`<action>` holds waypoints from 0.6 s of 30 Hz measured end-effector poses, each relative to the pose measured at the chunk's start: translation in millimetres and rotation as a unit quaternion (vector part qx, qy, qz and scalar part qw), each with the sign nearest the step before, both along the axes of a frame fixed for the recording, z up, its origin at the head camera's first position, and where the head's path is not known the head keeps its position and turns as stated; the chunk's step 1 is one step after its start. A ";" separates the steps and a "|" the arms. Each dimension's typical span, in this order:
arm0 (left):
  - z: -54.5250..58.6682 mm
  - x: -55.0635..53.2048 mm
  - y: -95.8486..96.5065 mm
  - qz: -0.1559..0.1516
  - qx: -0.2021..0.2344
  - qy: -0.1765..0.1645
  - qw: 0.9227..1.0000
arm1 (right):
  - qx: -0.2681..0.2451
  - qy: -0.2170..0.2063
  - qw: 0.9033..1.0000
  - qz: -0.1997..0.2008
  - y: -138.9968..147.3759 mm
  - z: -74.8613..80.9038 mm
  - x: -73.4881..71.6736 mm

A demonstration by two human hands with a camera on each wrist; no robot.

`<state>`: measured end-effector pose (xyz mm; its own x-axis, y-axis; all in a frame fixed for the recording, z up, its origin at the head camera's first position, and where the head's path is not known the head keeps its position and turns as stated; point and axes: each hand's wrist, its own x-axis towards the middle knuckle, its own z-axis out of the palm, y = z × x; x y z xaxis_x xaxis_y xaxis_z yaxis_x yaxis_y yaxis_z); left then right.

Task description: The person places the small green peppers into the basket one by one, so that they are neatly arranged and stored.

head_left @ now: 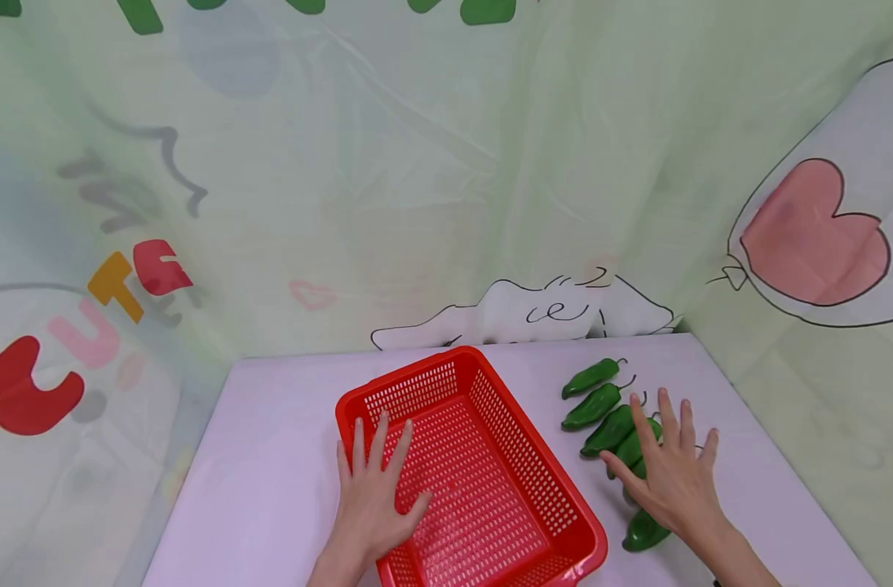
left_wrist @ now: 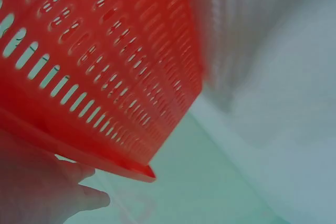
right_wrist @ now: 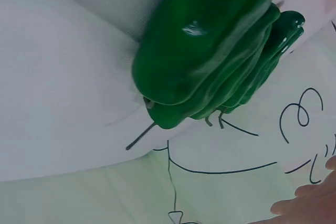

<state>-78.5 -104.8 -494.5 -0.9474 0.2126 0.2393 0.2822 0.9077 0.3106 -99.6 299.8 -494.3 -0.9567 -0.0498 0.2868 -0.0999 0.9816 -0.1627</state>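
Observation:
A red perforated plastic basket [head_left: 483, 481] sits turned at an angle on the table. Over its left rim my left hand [head_left: 373, 501] is spread, fingers straight and holding nothing. The left wrist view shows the basket's slotted wall [left_wrist: 121, 72] close up, with fingers [left_wrist: 79, 198] beside the rim. To the right of the basket, several green peppers [head_left: 591, 406] with thin stems lie in a slanting row. My right hand [head_left: 677, 481], fingers spread, is over the nearer peppers and partly hides them. In the right wrist view a large green pepper [right_wrist: 194, 40] overlaps the others.
The pale table [head_left: 270, 456] ends at the back against a hanging cloth [head_left: 417, 179] printed with letters and line drawings. More cloth hangs along both sides, with a pink heart [head_left: 813, 232] on the right.

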 end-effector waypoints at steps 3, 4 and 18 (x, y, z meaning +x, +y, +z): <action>-4.6 3.9 -1.5 0.010 0.005 -0.015 1.000 | -0.003 -0.009 1.000 -0.010 2.3 -2.5 1.4; -6.2 5.0 -2.0 0.015 0.008 -0.018 1.000 | -0.004 -0.011 1.000 -0.014 3.2 -3.4 1.9; -15.6 9.4 -6.3 0.051 0.053 -0.040 0.997 | -0.064 -0.039 0.995 -0.060 22.0 -14.2 10.5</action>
